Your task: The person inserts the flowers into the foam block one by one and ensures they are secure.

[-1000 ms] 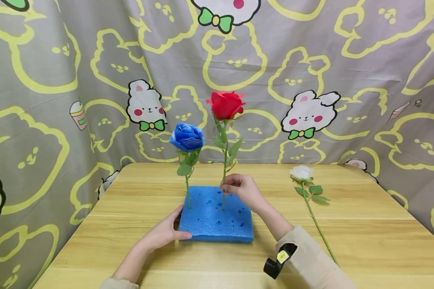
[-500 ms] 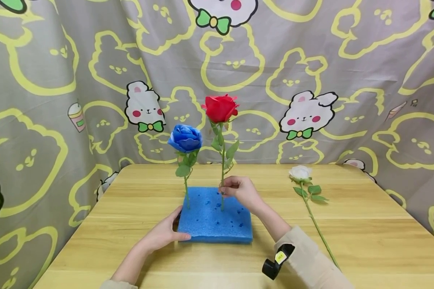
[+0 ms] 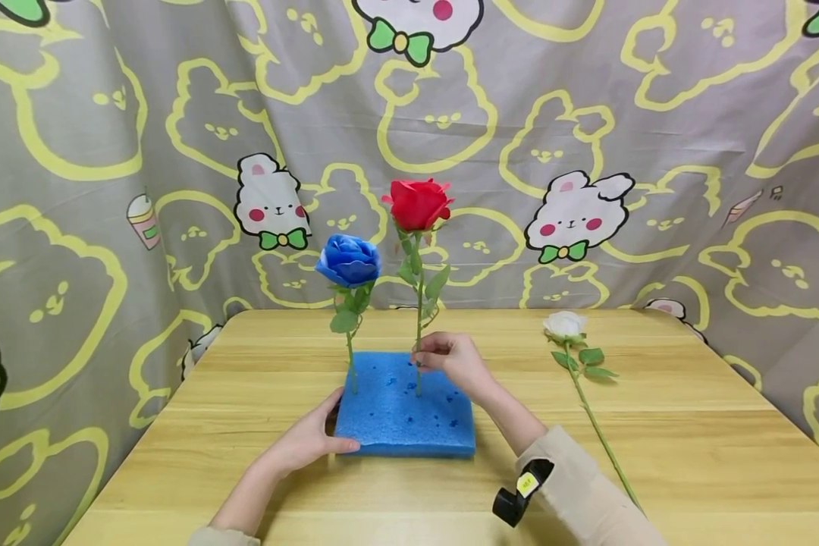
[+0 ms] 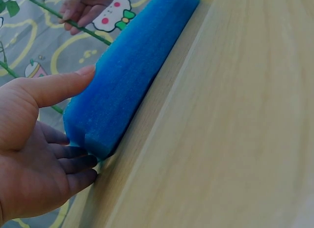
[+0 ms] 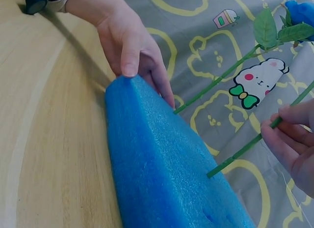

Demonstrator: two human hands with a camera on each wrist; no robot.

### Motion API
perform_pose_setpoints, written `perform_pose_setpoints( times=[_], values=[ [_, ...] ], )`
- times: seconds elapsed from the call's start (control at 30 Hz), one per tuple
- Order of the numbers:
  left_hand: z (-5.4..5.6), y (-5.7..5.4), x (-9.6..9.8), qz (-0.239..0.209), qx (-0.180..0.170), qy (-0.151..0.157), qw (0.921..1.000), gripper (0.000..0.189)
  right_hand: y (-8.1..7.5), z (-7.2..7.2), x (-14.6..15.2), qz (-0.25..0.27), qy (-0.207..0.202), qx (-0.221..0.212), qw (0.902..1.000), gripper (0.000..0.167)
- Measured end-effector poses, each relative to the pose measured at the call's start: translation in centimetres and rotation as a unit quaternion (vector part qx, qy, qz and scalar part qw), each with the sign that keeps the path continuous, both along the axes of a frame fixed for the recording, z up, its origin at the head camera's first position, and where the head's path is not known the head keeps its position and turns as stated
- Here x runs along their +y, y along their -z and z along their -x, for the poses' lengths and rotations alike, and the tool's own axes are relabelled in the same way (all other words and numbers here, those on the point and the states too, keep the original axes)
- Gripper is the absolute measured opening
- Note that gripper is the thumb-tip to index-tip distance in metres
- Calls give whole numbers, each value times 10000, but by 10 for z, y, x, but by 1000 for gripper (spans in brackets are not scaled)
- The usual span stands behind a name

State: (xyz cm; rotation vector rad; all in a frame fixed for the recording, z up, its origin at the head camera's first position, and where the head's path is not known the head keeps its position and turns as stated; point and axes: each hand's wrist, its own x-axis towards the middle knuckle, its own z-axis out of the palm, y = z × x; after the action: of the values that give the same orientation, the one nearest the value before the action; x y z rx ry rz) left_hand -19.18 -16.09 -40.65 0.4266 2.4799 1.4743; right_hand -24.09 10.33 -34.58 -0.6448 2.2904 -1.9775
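A blue foam block point(image 3: 399, 428) pitted with small holes lies on the table. My left hand point(image 3: 307, 438) holds its left side, the thumb point(image 4: 64, 88) on the front edge and the fingers by the side face. In the foam's left part stands a blue rose point(image 3: 348, 262), upright on its green stem. A taller red rose point(image 3: 419, 205) rises from around the middle of the block. My right hand point(image 3: 457, 364) pinches its stem point(image 5: 240, 152) between thumb and fingers, a little above the foam. The stem's lower end is hidden inside the block.
A white rose point(image 3: 565, 324) with a long stem lies on the right side of the wooden table point(image 3: 246, 356). Behind the table hangs a grey patterned curtain point(image 3: 444, 98). A black wrist camera point(image 3: 512, 504) is strapped over the right sleeve.
The red rose's bloom has dropped slightly and shifted a little left, with my right hand still on its stem. My left hand keeps its place on the foam block.
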Motion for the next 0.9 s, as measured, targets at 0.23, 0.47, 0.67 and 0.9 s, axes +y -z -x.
perform_pose_setpoints(
  times=[0.23,0.47,0.67,0.9],
  values=[
    [0,1,0,-47,-20,4,10000,103,2,1,4,3,167,-69,9998,18],
    [0,3,0,-11,-33,-32,10000,103,5,3,5,-2,293,-209,9994,20],
    [1,4,0,15,-16,-58,10000,103,8,3,6,71,310,-239,9992,22],
    [2,2,-1,34,12,-66,10000,102,10,4,10,-28,323,-202,9993,22]
  ],
)
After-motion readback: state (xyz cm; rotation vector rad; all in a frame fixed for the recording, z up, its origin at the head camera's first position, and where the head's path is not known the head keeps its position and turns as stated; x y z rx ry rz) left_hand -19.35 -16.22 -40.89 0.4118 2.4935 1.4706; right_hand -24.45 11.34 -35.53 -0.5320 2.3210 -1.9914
